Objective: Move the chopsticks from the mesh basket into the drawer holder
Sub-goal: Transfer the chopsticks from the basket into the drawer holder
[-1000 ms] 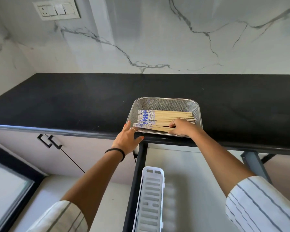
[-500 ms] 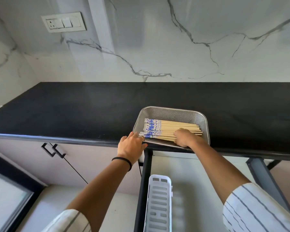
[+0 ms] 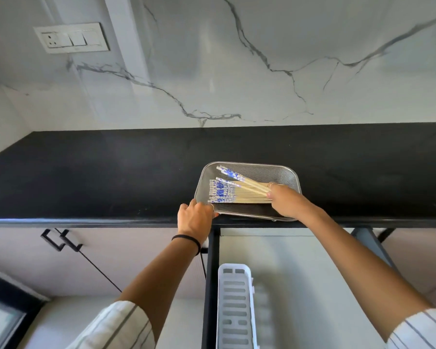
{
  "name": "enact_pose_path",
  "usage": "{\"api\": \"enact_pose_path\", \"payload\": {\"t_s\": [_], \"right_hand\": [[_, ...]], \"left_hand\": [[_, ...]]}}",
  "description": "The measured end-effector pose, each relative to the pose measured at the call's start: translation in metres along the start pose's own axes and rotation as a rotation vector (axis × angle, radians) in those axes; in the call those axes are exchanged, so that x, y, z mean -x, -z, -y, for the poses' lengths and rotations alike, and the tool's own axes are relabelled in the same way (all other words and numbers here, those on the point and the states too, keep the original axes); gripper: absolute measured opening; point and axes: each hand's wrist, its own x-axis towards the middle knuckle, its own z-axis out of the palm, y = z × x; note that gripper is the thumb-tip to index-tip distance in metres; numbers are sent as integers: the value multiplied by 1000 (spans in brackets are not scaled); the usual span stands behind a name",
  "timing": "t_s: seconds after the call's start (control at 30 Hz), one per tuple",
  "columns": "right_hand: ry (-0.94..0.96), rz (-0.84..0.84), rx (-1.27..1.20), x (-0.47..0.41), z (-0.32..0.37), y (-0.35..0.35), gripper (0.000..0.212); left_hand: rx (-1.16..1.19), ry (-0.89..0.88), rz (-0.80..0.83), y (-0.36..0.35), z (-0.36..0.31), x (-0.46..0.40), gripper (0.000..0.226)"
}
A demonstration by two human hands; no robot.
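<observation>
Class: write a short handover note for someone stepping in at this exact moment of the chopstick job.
Left hand: steadies the mesh basket at its near left corner.
Right hand: pinches two chopsticks by their plain ends, patterned ends tilted up.
Remaining chopsticks: flat in the basket, on the black counter.
White holder: in the open drawer below, appears empty.
Done: first pair picked.
Left: place it, then move the rest.

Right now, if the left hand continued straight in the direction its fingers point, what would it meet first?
The left hand already touches the mesh basket at its near-left corner; going on, it would probably meet the blue ends of the lying chopsticks.
</observation>
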Motion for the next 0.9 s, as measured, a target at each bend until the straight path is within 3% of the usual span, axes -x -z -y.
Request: {"api": "enact_pose_path", "payload": {"t_s": [0.2, 0.37, 0.67, 0.9], "right_hand": [[-42, 12, -422, 57, -5, 5, 23], [-62, 239, -854, 127, -13, -20, 23], [-220, 434, -899, 190, -8, -97, 22], [-513, 365, -986, 207, 25, -162, 20]], "left_hand": [[-24, -17, -16, 0, -1, -1, 35], [-43, -54, -19, 3, -1, -4, 36], [10, -80, -82, -1, 1, -2, 39], [68, -89, -116, -2, 0, 10, 40]]}}
